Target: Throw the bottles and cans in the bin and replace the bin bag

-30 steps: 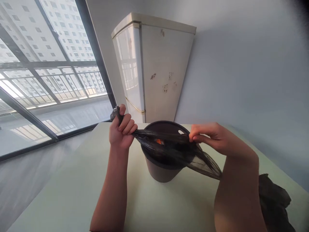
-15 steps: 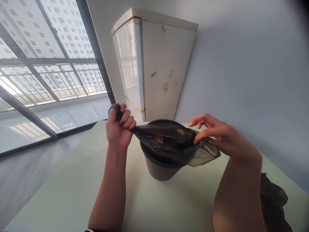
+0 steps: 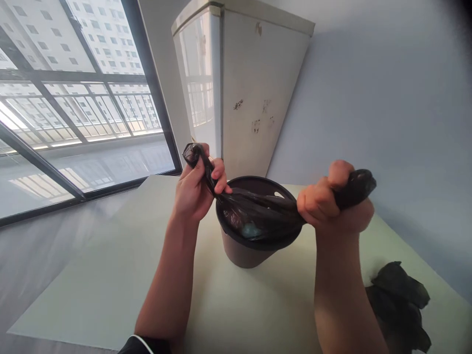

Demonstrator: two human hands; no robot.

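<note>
A black plastic garbage bag point(image 3: 265, 211) stretches across the mouth of a dark trash can point(image 3: 247, 253), and contents with a bluish and a reddish patch show through its thin film. At the can's left rim, my left hand point(image 3: 197, 189) is closed around one gathered end, whose tip pokes out above the thumb. On the right side my right hand point(image 3: 328, 199) makes a fist around the other end; a twisted black tail sticks out beyond it. Between the two hands the bag is drawn tight, partly down inside the can.
The can stands on a pale green tabletop point(image 3: 110, 275). Crumpled black plastic point(image 3: 401, 300) lies at the right, beside my forearm. Behind the table stand a white refrigerator point(image 3: 254, 73) and a bluish wall point(image 3: 379, 98); a glass door point(image 3: 88, 113) is at the left.
My right hand has gone from loosely spread fingers to a fist around the bag's right end. My left hand has shifted slightly right and its fingers have loosened a little. The view has tilted slightly.
</note>
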